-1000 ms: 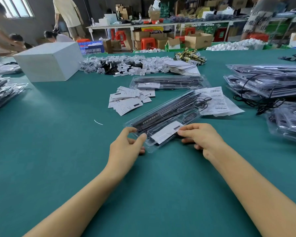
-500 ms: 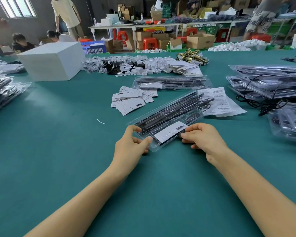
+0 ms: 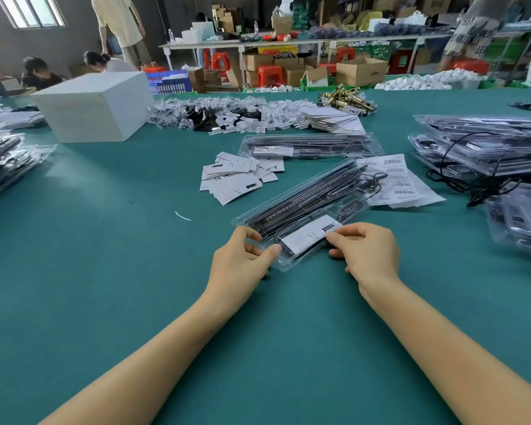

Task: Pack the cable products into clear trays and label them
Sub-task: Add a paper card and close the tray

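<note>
Fingers: left hand (image 3: 238, 259) pinches the tray (image 3: 301, 210) at its near-left corner, right hand (image 3: 367, 251) presses fingertips on the label (image 3: 308, 234) at the near end. Tray lies on the table (image 3: 105, 271), long axis running away to the right toward the barcode sheet (image 3: 402, 182). Both hands sit at the near end, equally close; spare labels (image 3: 236, 179) lie beyond, left.

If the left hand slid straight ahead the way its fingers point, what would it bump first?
The left hand already touches the clear tray; its fingers aim up-right, so probably the tray's black strips come first.
</note>
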Motion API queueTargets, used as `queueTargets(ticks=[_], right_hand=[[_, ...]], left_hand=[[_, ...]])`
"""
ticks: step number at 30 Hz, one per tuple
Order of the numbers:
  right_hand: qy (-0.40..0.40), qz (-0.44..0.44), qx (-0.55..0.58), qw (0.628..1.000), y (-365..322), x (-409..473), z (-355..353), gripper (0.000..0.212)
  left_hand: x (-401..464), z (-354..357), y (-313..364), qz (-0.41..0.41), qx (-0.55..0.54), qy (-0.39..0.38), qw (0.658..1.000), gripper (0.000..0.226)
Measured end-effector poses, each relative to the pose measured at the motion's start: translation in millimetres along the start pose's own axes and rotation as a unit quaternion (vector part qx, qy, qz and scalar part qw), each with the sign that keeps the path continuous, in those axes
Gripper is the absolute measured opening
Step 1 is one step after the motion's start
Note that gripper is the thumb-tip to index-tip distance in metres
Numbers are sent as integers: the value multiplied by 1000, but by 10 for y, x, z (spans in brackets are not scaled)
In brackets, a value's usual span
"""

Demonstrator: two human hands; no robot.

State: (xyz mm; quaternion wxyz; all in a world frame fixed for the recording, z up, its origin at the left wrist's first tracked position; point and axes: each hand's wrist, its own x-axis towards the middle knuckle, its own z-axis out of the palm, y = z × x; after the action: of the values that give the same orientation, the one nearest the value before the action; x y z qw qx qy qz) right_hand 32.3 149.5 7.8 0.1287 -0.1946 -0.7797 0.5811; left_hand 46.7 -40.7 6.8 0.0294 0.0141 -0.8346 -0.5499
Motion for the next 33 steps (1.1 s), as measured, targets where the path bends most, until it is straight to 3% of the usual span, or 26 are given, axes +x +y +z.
queueTargets(ticks=[6,11,17,22,26,30,31,33], right_hand=[[3,-48,-86,995,11,-114,-31,8],[-32,-154,-297,942,-13,-313,104,18],[-56,-119,-245,961,-52,-351,97,20],[-46,-176,-329,927,-36,-420,167,15],[-40,-217,-328,918,-5,-405,132,18],[-46,-299,-371,878,22,-374,133,25],[-47,-304,-346,887,24,-345,127,25],[-40,-261,-223,939,4,-277,83,27]], left_hand=[[18,2,-21,10,8,0,1000,26],[21,7,-31,8,-5,4,1000,25],[34,-5,-36,-2,-23,8,1000,26],[42,-4,-35,-9,-41,10,999,28],[40,-3,-43,-18,-54,12,998,32],[62,-27,-20,-54,-115,18,992,39],[70,-35,-6,-69,-148,18,986,41],[73,-63,52,-120,-224,18,967,41]])
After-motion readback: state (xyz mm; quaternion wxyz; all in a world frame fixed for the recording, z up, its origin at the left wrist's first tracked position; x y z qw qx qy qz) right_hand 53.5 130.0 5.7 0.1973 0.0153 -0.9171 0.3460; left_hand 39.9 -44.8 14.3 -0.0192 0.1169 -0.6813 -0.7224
